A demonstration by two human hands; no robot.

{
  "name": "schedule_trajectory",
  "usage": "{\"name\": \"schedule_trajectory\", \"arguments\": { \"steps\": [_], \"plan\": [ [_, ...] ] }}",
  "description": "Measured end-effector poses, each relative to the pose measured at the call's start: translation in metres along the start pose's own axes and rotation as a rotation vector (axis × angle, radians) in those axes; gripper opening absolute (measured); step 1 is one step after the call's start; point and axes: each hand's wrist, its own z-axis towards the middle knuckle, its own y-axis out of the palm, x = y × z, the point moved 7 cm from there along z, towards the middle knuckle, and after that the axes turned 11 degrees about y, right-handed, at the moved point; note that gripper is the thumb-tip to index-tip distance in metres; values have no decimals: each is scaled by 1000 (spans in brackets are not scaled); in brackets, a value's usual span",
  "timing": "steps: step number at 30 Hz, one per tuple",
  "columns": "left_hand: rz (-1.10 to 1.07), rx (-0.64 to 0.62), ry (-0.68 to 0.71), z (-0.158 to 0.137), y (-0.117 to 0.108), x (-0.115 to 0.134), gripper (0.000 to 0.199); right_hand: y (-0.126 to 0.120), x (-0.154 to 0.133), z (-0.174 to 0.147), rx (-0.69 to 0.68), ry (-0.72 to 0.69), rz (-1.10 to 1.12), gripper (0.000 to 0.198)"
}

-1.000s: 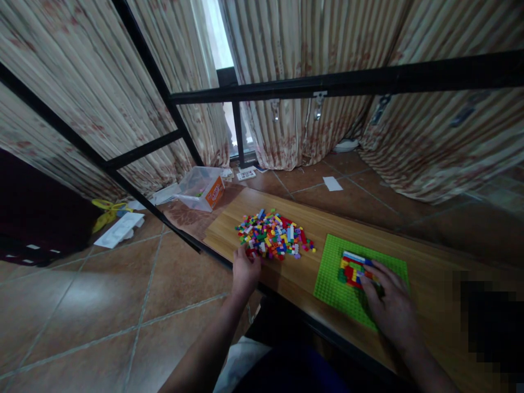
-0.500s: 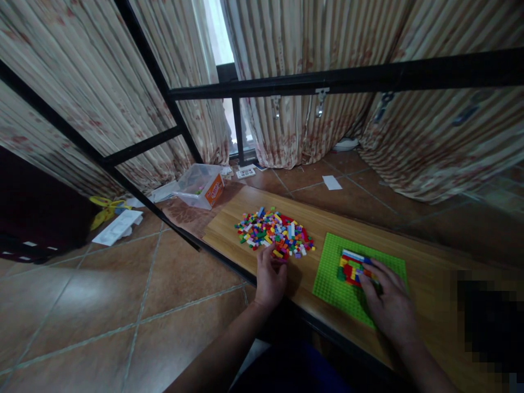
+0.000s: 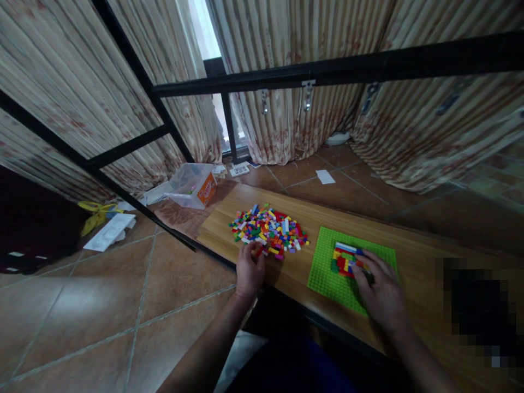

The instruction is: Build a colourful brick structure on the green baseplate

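Note:
A loose pile of small coloured building bricks (image 3: 268, 226) lies on the wooden tabletop. At its near left edge is my left hand (image 3: 250, 273), fingers curved and a gap showing between thumb and forefinger; a red brick is by the fingertips. On the green studded baseplate (image 3: 323, 273) sits a low, many-coloured block of joined bricks (image 3: 344, 261), with a white row along its far side. My right hand (image 3: 382, 286) grips the right part of this block between thumb and fingers, covering that end.
The long wooden table (image 3: 286, 278) has a dark near edge. A clear plastic box (image 3: 190, 185) with an orange label stands beyond its left end. Black metal bars (image 3: 286, 79) cross in front of curtains. A white foam piece (image 3: 109, 232) lies on the tiled floor.
My left hand has moved left along the near edge of the pile. My right hand stays at the brick block. The whole view has shifted slightly.

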Motion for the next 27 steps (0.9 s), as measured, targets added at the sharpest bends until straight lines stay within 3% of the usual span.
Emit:
{"name": "schedule_trajectory", "arguments": {
  "steps": [10,19,27],
  "plan": [
    [177,-160,9,8,-3,0,42,2,5,-1,9,1,-9,38],
    [232,-238,62,6,0,2,37,1,3,-1,5,-2,-3,40],
    [197,-260,191,10,13,27,33,1,4,-1,7,-2,4,39]
  ]
}}
